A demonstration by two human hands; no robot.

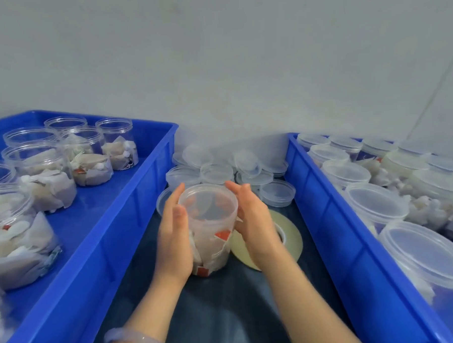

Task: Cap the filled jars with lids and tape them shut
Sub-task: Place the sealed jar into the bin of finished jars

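Left hand [174, 239], right hand [254, 225]: fingers straight, palms pressing sides of filled jar [213, 240] | jar upright on dark mat [227, 315] between blue bins [132, 202] | lid [208, 198] seemingly seated; capping step | next: take tape roll [293, 242] just beside right hand.

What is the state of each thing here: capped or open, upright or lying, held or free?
Clear plastic jar in the middle: filled, upright, lid on, between both palms.
Left hand: fingers straight, flat against the jar.
Right hand: fingers straight, flat against the jar.
Clear jars in left blue tray: filled, uncapped.
Jars in right blue tray: capped.
Round clear loose lids: piled, unused.
Yellowish tape roll: lying flat.
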